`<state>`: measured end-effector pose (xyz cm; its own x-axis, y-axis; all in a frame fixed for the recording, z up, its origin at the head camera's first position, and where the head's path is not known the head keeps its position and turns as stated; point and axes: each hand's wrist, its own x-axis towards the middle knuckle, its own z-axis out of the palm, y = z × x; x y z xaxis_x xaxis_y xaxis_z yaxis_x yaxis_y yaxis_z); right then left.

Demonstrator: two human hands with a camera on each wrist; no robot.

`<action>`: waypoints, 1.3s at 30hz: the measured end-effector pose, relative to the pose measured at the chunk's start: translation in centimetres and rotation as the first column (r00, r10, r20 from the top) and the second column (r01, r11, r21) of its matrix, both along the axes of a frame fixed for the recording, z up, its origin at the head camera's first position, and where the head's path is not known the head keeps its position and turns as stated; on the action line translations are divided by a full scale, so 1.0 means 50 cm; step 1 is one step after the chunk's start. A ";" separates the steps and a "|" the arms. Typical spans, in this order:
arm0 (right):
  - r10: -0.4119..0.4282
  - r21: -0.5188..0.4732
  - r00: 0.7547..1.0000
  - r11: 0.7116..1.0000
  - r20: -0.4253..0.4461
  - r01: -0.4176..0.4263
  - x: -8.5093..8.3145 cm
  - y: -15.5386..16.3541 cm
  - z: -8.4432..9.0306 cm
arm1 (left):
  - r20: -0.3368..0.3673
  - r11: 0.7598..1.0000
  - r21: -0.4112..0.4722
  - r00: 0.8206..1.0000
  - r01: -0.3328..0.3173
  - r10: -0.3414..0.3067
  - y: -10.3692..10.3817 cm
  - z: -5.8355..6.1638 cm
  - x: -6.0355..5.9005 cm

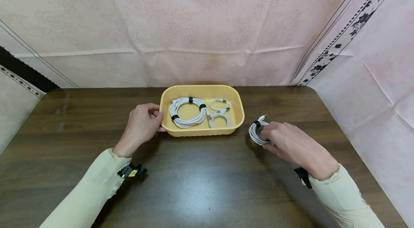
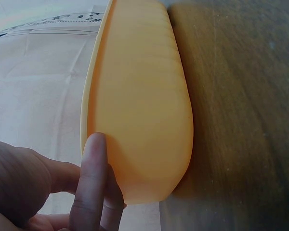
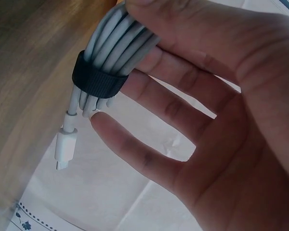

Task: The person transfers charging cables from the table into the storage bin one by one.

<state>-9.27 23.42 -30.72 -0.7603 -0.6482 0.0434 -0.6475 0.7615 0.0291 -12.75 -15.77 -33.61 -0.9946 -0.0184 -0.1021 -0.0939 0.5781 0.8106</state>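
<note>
My left hand (image 1: 140, 125) pinches the left end of a yellow plastic tray (image 1: 207, 133), thumb at the rim; a finger lies along the outer wall (image 2: 139, 96) in the left wrist view. Inside the tray lie a large white cable coil (image 1: 185, 123) with black straps and two smaller white coils, one behind (image 1: 220, 100) and one in front (image 1: 220, 114). To the right of the tray, my right hand (image 1: 294, 145) holds a coiled white cable (image 1: 253, 135) between thumb and fingers. A black strap (image 3: 98, 77) binds it, and its white connector (image 3: 66, 144) hangs free.
The tray stands on a dark brown wooden table (image 1: 194, 181), towards its back edge. Pale floral cloth (image 1: 207, 23) hangs behind the table, and more patterned cloth (image 1: 372, 77) borders the right side.
</note>
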 end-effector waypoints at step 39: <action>-0.004 -0.017 1.000 1.000 0.003 0.004 -0.008 -0.010 0.032 | 0.001 1.000 -0.001 1.000 0.001 -0.001 -0.001 -0.001 0.001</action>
